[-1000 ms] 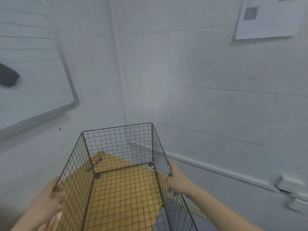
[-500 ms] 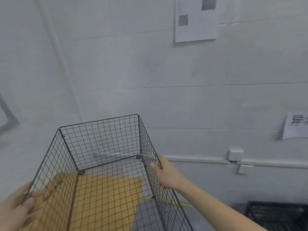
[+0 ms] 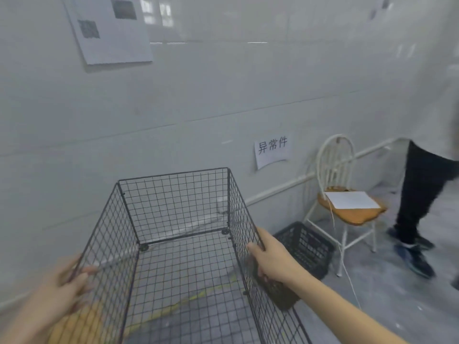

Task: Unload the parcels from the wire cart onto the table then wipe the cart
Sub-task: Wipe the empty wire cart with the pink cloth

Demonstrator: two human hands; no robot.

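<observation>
Both rims of the wire cart [image 3: 173, 207] at 6 o'clock are held by you, left grip [image 3: 62, 286] curled on its 9 o'clock side, right grip [image 3: 270, 259] curled on its 3 o'clock side, chair [image 3: 357, 216] beyond at 3 o'clock.

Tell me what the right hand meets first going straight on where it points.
The right hand grips the black wire cart's right wall, so that mesh first; beyond, probably the far wall.

The floor [image 3: 387, 294] is grey, dusty concrete with a yellow line [image 3: 198, 294] marked across its near part. At the right, a black crate [image 3: 308, 247] sits by the wall, just beside a white chair [image 3: 334, 165]. Further right, a person's dark shoes [image 3: 413, 256] stand on it.
</observation>
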